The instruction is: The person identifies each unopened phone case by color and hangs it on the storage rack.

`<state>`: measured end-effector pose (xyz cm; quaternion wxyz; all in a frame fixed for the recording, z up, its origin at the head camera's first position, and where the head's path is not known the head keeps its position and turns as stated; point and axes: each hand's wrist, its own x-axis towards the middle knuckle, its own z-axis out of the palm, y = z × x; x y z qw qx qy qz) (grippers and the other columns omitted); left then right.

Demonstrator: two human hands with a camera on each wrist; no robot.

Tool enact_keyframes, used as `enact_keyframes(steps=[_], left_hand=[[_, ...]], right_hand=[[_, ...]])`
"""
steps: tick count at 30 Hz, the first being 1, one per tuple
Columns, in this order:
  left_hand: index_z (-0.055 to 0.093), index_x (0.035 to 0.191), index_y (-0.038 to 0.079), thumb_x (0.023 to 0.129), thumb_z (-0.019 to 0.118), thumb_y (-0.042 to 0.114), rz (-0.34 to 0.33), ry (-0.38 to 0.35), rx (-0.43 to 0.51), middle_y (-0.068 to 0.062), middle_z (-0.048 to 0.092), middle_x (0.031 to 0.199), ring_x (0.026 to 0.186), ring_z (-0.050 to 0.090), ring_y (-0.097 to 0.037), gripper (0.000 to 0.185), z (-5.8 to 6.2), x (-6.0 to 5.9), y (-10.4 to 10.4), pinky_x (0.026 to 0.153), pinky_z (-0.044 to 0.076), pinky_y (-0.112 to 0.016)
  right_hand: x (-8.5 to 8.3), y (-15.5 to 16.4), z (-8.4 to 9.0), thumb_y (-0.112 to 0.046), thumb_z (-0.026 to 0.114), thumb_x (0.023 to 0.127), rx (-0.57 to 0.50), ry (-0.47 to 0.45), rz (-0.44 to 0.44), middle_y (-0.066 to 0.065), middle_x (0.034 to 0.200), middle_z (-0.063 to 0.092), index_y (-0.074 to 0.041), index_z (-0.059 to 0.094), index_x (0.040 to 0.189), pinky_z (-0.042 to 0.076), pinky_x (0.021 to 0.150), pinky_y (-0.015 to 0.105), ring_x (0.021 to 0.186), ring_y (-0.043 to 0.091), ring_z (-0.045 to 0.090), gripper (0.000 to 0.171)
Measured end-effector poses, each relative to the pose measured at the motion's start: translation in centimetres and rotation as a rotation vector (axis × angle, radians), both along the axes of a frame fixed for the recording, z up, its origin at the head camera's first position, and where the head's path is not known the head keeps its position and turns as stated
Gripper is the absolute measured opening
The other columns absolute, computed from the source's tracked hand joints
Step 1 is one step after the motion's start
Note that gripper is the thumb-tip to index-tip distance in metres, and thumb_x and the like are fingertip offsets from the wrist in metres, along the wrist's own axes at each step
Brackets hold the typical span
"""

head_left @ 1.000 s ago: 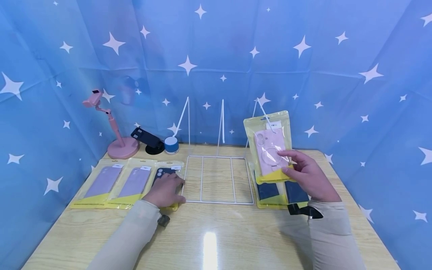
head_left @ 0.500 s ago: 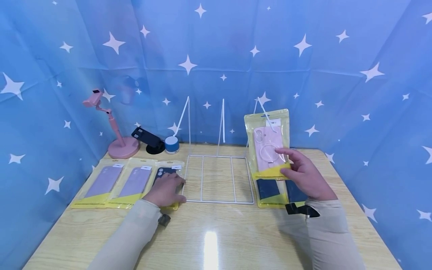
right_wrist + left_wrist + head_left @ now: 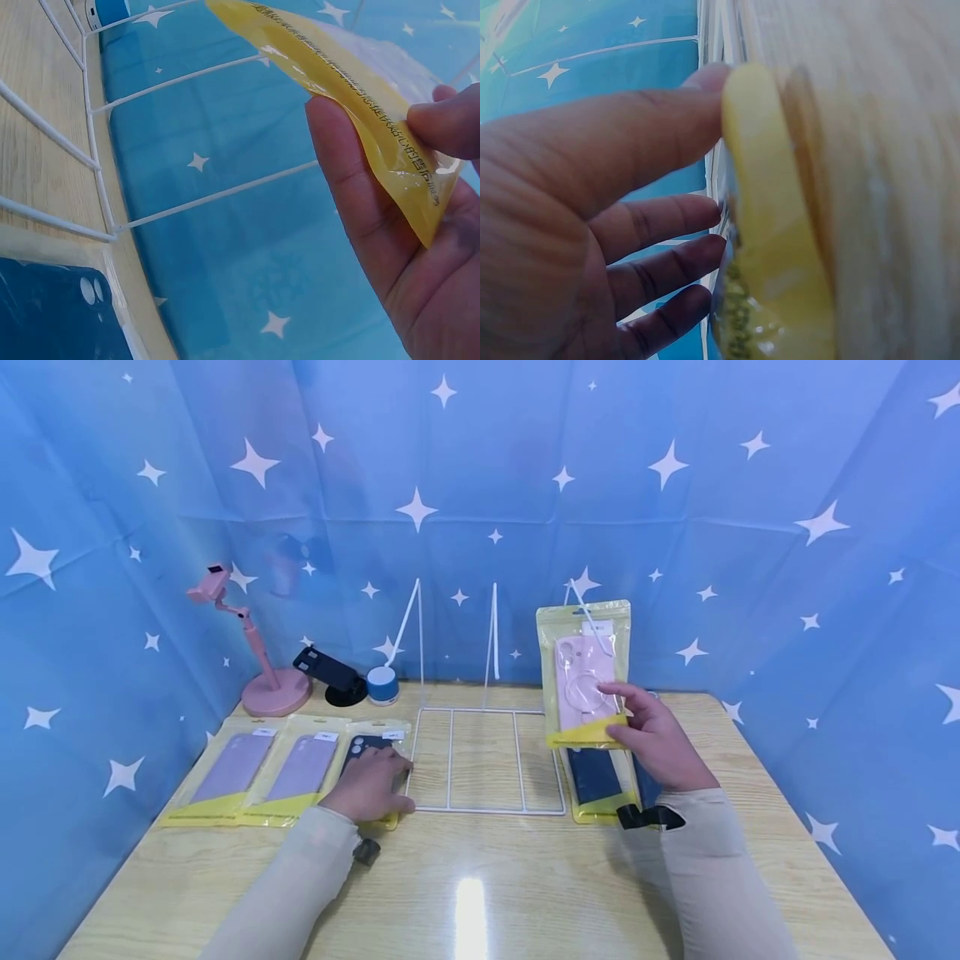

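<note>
Far left on the surface (image 3: 525, 893): pink stand (image 3: 258, 652), black holder (image 3: 330, 670), small blue-and-white speaker (image 3: 382, 685), all against the star backdrop (image 3: 480, 485).

Near left: three yellow-edged packs in a row. Two hold lilac cases (image 3: 234, 766) (image 3: 298, 766). The third holds a dark case (image 3: 367, 750).

Left hand (image 3: 367, 787) lies flat on the dark case pack, fingers straight and spread, tips at its right edge. Left wrist view: fingers (image 3: 652, 217) extended against the yellow pack edge (image 3: 772, 247).

Centre: white wire rack (image 3: 486, 760), base flat on the surface, three thin uprights at the far side. Its base compartments show bare wood.

Right of centre: right hand (image 3: 656, 743) pinches the pink case pack (image 3: 585, 677) at its lower yellow strip, thumb in front, fingers behind. Pack upright, lifted off the surface, above the rack's right edge and in front of the right upright. Right wrist view: thumb and fingers (image 3: 352, 172) clamp the yellow corner (image 3: 405, 172), rack wires to the left.

Under it, just right of the rack: navy case packs (image 3: 596, 777) flat on the surface, partly hidden by the right hand. A black strap (image 3: 647, 816) on the right wrist.
</note>
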<state>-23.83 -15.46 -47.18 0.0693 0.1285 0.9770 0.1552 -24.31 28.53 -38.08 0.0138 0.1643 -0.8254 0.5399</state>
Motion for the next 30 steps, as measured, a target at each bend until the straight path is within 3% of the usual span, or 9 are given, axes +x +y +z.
enact_keyframes(steps=[6,12,17,21,30], left_hand=[[0.069,0.139,0.016,0.082,0.090,0.044,0.014,-0.008,-0.007,-0.009,0.062,0.145,0.131,0.053,-0.031,0.067,-0.1,0.1,0.0,0.113,0.044,-0.054],[0.070,0.138,0.016,0.081,0.090,0.044,0.007,0.005,-0.010,-0.009,0.063,0.143,0.129,0.054,-0.031,0.066,-0.1,0.1,0.1,0.112,0.045,-0.054],[0.070,0.138,0.016,0.081,0.091,0.044,0.007,0.006,-0.006,-0.009,0.063,0.143,0.129,0.054,-0.032,0.066,-0.1,-0.1,0.1,0.112,0.044,-0.054],[0.070,0.138,0.017,0.080,0.091,0.043,0.005,0.005,0.003,-0.009,0.063,0.144,0.131,0.053,-0.032,0.067,-0.1,-0.2,0.0,0.113,0.044,-0.055],[0.070,0.138,0.017,0.080,0.091,0.044,0.007,0.004,0.004,-0.008,0.063,0.144,0.130,0.054,-0.031,0.068,-0.1,0.0,0.0,0.113,0.044,-0.054]], right_hand=[[-1.2,-0.4,-0.1,-0.005,0.061,0.104,-0.018,-0.013,-0.003,0.013,0.120,0.051,-0.020,0.050,0.155,0.062,0.077,0.030,0.088,0.020,0.063,0.054],[-2.1,-0.9,-0.1,-0.005,0.064,0.102,0.011,0.017,-0.043,0.007,0.093,0.035,-0.024,0.053,0.154,0.055,0.068,0.027,0.073,0.020,0.045,0.055],[-2.9,-1.1,-0.2,-0.005,0.065,0.102,-0.008,0.031,-0.060,0.001,0.100,0.039,-0.023,0.053,0.154,0.050,0.063,0.026,0.068,0.017,0.037,0.056],[-3.7,-1.1,-0.3,-0.004,0.065,0.101,-0.015,0.026,-0.093,0.003,0.106,0.043,-0.023,0.053,0.153,0.050,0.063,0.025,0.068,0.015,0.038,0.057],[-4.9,-1.2,-0.2,0.000,0.064,0.099,-0.004,0.038,-0.083,0.002,0.096,0.038,-0.019,0.053,0.154,0.046,0.061,0.023,0.070,0.016,0.037,0.059]])
